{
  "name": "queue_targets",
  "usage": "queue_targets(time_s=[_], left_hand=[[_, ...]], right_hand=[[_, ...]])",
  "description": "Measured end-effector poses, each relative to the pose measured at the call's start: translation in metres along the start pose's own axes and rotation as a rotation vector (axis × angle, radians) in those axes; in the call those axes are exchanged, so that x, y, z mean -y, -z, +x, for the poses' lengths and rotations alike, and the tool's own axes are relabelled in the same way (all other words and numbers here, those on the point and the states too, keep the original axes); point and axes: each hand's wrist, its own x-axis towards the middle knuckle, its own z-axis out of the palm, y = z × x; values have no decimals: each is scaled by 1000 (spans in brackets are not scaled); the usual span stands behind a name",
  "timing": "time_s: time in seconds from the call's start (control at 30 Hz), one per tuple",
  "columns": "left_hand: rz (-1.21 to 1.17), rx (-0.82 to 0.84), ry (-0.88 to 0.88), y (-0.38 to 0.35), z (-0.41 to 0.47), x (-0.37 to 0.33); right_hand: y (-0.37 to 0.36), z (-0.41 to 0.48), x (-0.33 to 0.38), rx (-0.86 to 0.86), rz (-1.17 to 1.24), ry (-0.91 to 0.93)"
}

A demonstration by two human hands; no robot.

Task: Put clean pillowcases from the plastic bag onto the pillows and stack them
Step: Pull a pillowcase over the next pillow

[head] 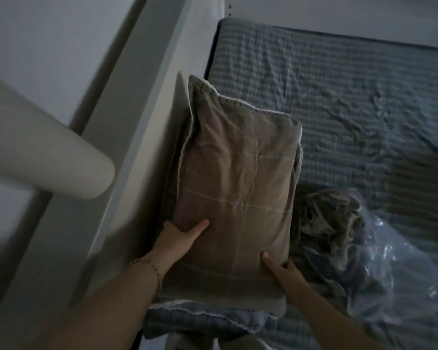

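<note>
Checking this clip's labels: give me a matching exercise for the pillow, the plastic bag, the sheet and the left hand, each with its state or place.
1 brown pillow
2 plastic bag
3 sheet
4 left hand

a blue checked, wrinkled
b grips the pillow's left edge
c holds crumpled fabric
d gripped from both sides

Pairs: 1-d, 2-c, 3-a, 4-b

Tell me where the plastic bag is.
In the head view the plastic bag lies at lower right on the checked sheet, just right of the brown pillow, beside the right hand.

Bare forearms, beaded bracelet (151,267) on left wrist
</note>
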Motion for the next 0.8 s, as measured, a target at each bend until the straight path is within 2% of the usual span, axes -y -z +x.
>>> queue_targets(time_s=[0.1, 0.27, 0.33, 0.4, 0.47, 0.53, 0.6, 0.67, 0.73, 0.8], left_hand=[[106, -48, -95, 17, -6, -27], [228, -235, -326, 66, -52, -130], [249, -334, -457, 79, -68, -134], [350, -338, -545, 77, -67, -97], [514, -253, -458, 65, -49, -40], [704, -188, -266, 50, -26, 5], [773, -173, -151, 37, -10, 14], [578, -180, -149, 22, 2, -2], [283, -233, -228, 17, 15, -30], [31, -252, -339, 14, 38, -66]], right_hand=[[2, -15, 28, -92, -66, 106], [34, -82, 121, -133, 61, 297], [40, -93, 131, -131, 79, 346], [31, -87, 107, -133, 2, 276], [7, -69, 54, -101, -74, 152], [-11, -39, 1, -73, -196, 39], [-13, -17, -20, -97, -270, -16], [-8, 5, -16, -195, -302, -15], [-1, 17, 10, -262, -230, 160], [10, 33, 50, -253, -51, 380]])
